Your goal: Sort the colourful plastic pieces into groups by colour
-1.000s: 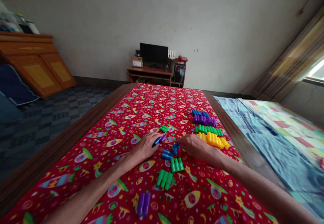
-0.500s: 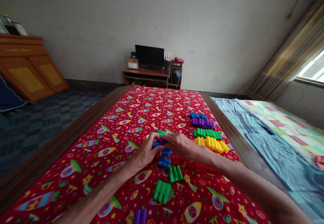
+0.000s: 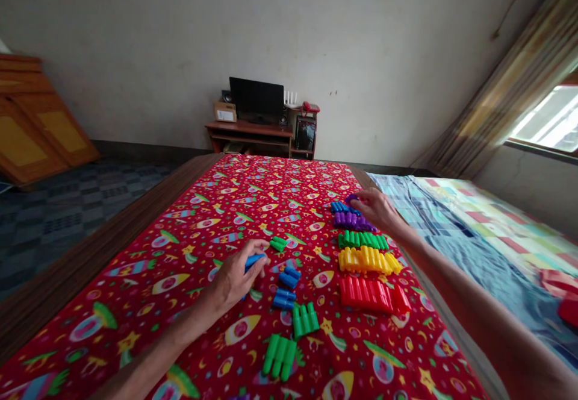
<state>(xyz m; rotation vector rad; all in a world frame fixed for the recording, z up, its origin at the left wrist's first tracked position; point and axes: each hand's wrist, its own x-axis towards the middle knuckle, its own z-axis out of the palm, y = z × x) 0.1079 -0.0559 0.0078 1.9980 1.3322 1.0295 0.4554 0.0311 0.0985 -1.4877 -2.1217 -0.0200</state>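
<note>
Carefully does it: the right hand (image 3: pixel 377 207) pinches a small purple plastic block (image 3: pixel 351 197) just above the purple row of blocks (image 3: pixel 354 221), far along the cloth-covered counter (image 3: pixel 135 303). The left hand (image 3: pixel 235 276) grips a blue plastic block (image 3: pixel 254 260) nearer. Setting the purple one flush against its colour-mates seems wise.

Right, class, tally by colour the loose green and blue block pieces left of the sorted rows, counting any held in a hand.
Green block pieces: 3
Blue block pieces: 3, one held in the left hand
Total: 6 (the purple piece in the right hand left out)
</note>
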